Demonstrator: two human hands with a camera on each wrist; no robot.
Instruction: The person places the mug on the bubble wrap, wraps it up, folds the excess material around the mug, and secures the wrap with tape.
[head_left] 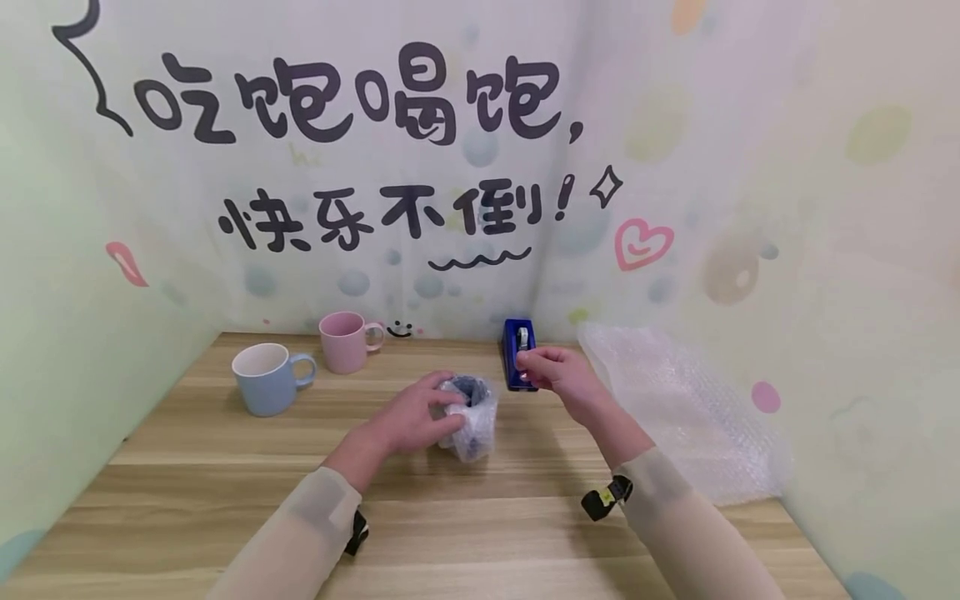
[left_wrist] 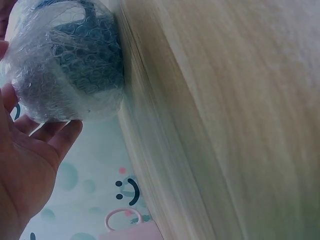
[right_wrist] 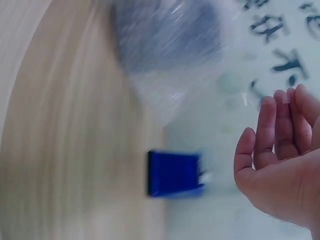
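A bubble-wrapped cup, dark bluish under the clear wrap, stands upright on the table. My left hand holds its left side, with fingers curved round the wrap; the left wrist view shows the wrapped cup close up. My right hand is raised to the right of the cup, thumb and fingertips pinched together. In the right wrist view, a small clear strip of tape shows at the right fingertips. Just behind that hand in the head view is a blue tape dispenser.
A light blue mug and a pink mug stand at the back left of the wooden table. A sheet of bubble wrap lies along the right side. Printed walls enclose the back and sides.
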